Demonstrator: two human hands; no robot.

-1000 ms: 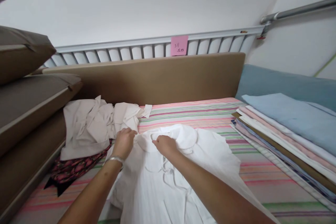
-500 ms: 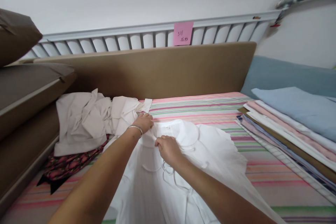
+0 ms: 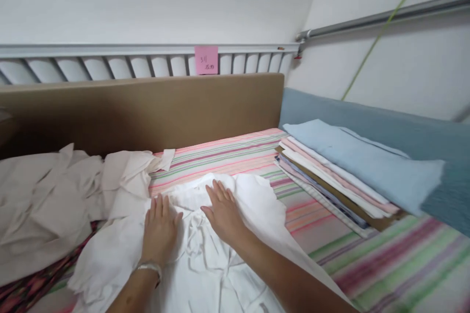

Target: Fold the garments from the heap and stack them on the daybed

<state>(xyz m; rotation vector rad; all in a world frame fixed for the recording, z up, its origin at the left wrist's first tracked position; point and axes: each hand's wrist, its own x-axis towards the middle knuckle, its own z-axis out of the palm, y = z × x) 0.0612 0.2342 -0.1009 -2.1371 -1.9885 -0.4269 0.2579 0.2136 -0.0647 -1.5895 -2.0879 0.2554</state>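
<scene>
A white garment (image 3: 253,200) with a wide collar, thin ties at the front and loose sleeves lies spread on the striped sheet. My left hand (image 3: 160,229), a silver bracelet on its wrist, rests flat on the garment's left side by the collar, fingers stretched out. Across the collar, my right hand (image 3: 224,212) lies flat with its fingers spread, pressing on the right collar part. Neither hand grasps the cloth. The lower end of the garment runs out of view at the bottom.
Crumpled beige cloth (image 3: 47,195) lies at left over a dark floral fabric (image 3: 33,266). A stack of folded clothes, light blue cloth (image 3: 352,151) on top, sits at right. Behind are a brown board (image 3: 165,112), a radiator (image 3: 125,67) with a pink note (image 3: 206,60), and a blue panel (image 3: 404,129).
Both hands have let go of the collar and now lie flat on the garment. The collar looks more spread out. My view has turned to the right.
</scene>
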